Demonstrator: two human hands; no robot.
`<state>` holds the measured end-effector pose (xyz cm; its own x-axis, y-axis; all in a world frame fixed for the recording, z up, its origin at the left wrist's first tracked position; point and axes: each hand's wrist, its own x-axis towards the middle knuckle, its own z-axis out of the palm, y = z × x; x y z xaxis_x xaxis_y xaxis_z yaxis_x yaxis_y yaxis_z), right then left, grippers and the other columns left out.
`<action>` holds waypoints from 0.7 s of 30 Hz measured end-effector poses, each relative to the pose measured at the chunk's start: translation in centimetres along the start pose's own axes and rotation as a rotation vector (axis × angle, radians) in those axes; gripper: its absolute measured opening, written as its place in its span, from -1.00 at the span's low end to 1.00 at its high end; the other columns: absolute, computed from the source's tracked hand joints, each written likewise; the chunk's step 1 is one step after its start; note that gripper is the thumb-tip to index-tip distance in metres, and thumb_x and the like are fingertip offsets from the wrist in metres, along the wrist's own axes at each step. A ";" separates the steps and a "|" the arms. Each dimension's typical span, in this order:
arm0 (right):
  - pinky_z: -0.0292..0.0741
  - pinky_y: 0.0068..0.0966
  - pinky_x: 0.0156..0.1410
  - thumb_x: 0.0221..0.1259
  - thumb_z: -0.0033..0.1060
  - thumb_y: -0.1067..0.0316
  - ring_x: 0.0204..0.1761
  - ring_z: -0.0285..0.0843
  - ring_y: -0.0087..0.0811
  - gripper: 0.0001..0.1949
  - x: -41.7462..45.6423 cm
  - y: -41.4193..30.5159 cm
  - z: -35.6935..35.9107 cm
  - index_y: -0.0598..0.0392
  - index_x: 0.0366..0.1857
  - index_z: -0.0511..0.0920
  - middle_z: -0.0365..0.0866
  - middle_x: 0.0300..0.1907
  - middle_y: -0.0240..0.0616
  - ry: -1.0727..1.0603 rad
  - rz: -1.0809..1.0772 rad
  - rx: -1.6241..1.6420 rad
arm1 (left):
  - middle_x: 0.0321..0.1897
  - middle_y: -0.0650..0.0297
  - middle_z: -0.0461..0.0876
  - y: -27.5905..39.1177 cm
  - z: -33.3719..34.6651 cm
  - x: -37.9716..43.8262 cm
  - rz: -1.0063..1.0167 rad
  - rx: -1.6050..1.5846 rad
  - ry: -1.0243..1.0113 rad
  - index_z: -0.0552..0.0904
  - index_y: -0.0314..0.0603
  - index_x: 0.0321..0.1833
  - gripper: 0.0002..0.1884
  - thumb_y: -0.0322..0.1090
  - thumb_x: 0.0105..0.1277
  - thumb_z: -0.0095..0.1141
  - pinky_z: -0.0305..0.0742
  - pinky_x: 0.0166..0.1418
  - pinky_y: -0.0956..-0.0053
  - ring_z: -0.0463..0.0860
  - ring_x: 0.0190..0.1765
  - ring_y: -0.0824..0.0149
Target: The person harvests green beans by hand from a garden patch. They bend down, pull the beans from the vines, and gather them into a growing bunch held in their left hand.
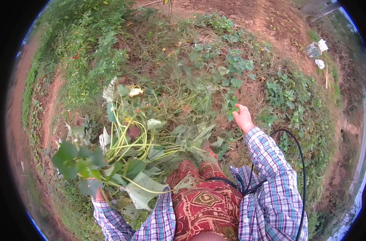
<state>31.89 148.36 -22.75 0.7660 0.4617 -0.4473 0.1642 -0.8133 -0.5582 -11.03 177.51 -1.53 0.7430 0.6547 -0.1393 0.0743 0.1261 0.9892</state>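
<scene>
My left hand [98,194], mostly hidden under broad leaves at the lower left, holds a large bundle of leafy green vines [131,150]. The long pale stems loop and trail across in front of my legs, and some leaves have holes. My right hand [242,116] reaches forward to the right, its thumb and a finger extended beside a small leafy plant [232,106] on the ground; whether it touches the leaves I cannot tell.
Bushy plants with red peppers [77,54] grow at the upper left. Low leafy plants [280,92] spread on the right. Bare reddish soil [261,21] lies beyond. A clear container [313,50] and white items stand at the upper right. A black cable [302,159] loops beside my right arm.
</scene>
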 end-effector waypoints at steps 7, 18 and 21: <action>0.46 -0.42 0.06 0.07 0.15 0.34 -0.06 0.53 -0.34 -0.55 -1.1 -8.3 -0.4 0.17 0.09 0.40 0.45 -0.01 -0.11 -0.196 -0.297 0.142 | -0.40 0.16 0.39 8.8 -0.4 -3.5 0.211 -0.109 0.251 0.34 -0.18 -0.04 -0.52 -0.13 0.09 0.25 0.45 -0.23 0.47 0.46 -0.42 0.31; 0.41 -0.33 0.06 0.00 0.26 0.22 -0.04 0.43 -0.15 -0.58 -12.8 -33.3 2.2 0.08 -0.02 0.47 0.48 -0.14 -0.15 -0.386 -1.384 0.052 | -0.45 0.17 0.49 13.3 -2.2 -7.1 0.416 -0.062 -0.010 0.29 -0.09 -0.25 -0.38 -0.10 -0.24 0.49 0.16 -0.05 0.38 0.53 -0.47 0.27; 0.45 -0.38 -0.12 -0.02 0.18 0.37 -0.25 0.47 -0.20 -0.84 -11.8 -31.3 3.9 0.07 -0.32 0.54 0.47 -0.38 -0.22 -0.475 -1.419 0.216 | -0.50 0.17 0.47 13.9 -1.8 -7.6 0.446 -0.014 0.060 0.32 -0.09 -0.25 -0.63 -0.07 0.06 0.16 0.22 -0.06 0.38 0.47 -0.51 0.29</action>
<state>15.28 169.71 -2.72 -0.2171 0.8989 0.3805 0.4495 0.4381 -0.7785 -16.82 175.62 13.25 0.6604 0.6893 0.2978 -0.2537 -0.1685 0.9525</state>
